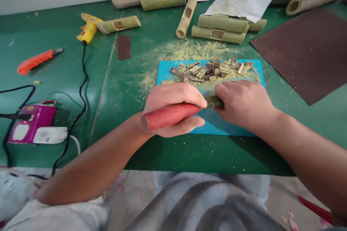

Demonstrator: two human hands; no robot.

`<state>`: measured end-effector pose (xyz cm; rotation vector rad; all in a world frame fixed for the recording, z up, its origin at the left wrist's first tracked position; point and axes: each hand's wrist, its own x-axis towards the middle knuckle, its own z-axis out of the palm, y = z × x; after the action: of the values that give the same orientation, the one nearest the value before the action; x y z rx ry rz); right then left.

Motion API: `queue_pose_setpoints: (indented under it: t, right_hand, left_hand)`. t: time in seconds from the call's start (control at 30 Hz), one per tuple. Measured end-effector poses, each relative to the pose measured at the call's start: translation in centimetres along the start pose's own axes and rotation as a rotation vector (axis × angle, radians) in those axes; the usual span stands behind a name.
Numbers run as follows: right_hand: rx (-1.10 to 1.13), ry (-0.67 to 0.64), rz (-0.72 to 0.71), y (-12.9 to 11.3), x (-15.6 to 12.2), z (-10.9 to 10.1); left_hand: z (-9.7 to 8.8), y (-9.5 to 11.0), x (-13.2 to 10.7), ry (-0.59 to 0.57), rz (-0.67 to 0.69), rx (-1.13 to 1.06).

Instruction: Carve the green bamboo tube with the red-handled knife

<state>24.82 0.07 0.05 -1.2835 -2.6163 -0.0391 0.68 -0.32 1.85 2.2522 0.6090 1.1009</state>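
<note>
My left hand [176, 94] is closed round a tool with a red wooden handle [170, 116], whose butt end points toward the lower left. The tool's working end is hidden, so its kind cannot be told. Close beside it, my right hand [244, 103] grips a greenish piece of bamboo [215, 101], mostly covered by the fingers. Both hands are above a blue board [230, 125]. Bamboo chips [202, 71] and pale sawdust lie in a heap along the board's far side.
Several cut bamboo tubes [223, 23] lie at the back, near a white sheet [240, 0]. A brown mat [309, 52] is on the right. Leftward are a yellow glue gun [89, 29], an orange utility knife [36, 61], and a purple power strip [45, 115] with cords.
</note>
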Motion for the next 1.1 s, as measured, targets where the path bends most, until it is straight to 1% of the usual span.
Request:
queue_pose_setpoints:
  t: [0.07, 0.23, 0.3, 0.37, 0.43, 0.47, 0.5, 0.63, 0.73, 0.83, 0.93, 1.1]
  right_hand:
    - [0.006, -0.006, 0.026, 0.1, 0.0, 0.0]
    - [0.056, -0.004, 0.084, 0.4, 0.3, 0.4]
    - [0.045, -0.015, 0.091, 0.4, 0.3, 0.6]
    - [0.022, -0.021, 0.081, 0.3, 0.3, 0.7]
    - [-0.015, -0.021, 0.065, 0.2, 0.3, 0.8]
    - [-0.037, -0.023, 0.056, 0.2, 0.3, 0.8]
    - [-0.061, -0.027, 0.05, 0.1, 0.3, 0.8]
    - [-0.137, -0.063, 0.058, -0.2, 0.3, 0.7]
    - [-0.158, -0.084, 0.061, -0.3, 0.3, 0.7]
    - [-0.156, -0.084, 0.052, -0.3, 0.3, 0.7]
    - [-0.136, -0.076, 0.04, -0.3, 0.3, 0.7]
    - [-0.144, -0.01, 0.005, -0.3, 0.1, 0.9]
  left_hand:
    - [0.0, -0.1, 0.0, -0.016, -0.031, -0.045]
    - [0.4, -0.7, 0.2, 0.077, -0.263, -0.215]
    - [0.6, -1.1, 0.2, 0.072, -0.303, -0.258]
    - [0.6, -1.5, 0.3, 0.057, -0.312, -0.291]
    - [0.6, -1.6, 0.3, 0.064, -0.326, -0.339]
    - [0.6, -1.6, 0.3, 0.071, -0.357, -0.366]
    - [0.6, -1.5, 0.4, 0.083, -0.406, -0.398]
    - [0.5, -0.8, 0.7, 0.132, -0.677, -0.542]
    - [0.3, -0.4, 1.0, 0.165, -0.78, -0.609]
    - [0.1, -0.4, 1.4, 0.164, -0.843, -0.622]
    - [0.1, -0.4, 1.7, 0.149, -0.866, -0.664]
    - [0.0, -0.7, 1.6, 0.151, -0.9, -0.721]
